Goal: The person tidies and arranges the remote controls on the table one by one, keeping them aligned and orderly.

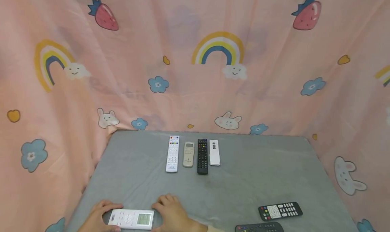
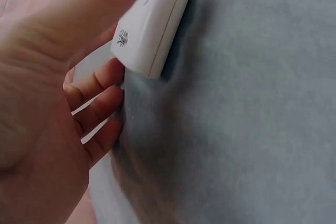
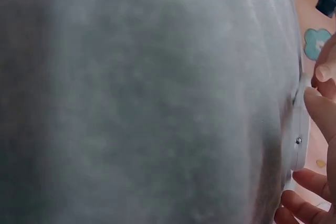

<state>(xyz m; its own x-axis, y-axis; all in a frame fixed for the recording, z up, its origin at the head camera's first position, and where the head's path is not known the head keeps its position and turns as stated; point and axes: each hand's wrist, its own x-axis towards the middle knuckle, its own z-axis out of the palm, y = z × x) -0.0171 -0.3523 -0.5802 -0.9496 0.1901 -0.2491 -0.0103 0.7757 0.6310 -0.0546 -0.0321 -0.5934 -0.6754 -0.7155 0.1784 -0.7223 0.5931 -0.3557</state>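
Observation:
A white air conditioner remote [image 1: 131, 219] with a grey screen lies level near the front left of the table, screen end to the right. My left hand [image 1: 102, 216] grips its left end, thumb along the near edge and fingers at the far edge. At the screen end, my right hand [image 1: 173, 213] holds the remote between thumb and fingers. In the left wrist view the remote's lettered end [image 2: 142, 51] shows under the thumb, the other fingers bent below it. The right wrist view catches the remote's end face [image 3: 298, 140] between the right hand's fingertips [image 3: 311, 98].
Farther back stand in a row a white remote [image 1: 172, 154], a beige remote [image 1: 188, 155], a black remote [image 1: 202, 157] and a small white remote [image 1: 214, 153]. Two dark remotes [image 1: 280, 211] [image 1: 259, 227] lie front right. A pink patterned curtain [image 1: 182, 100] surrounds the grey table [image 1: 259, 171].

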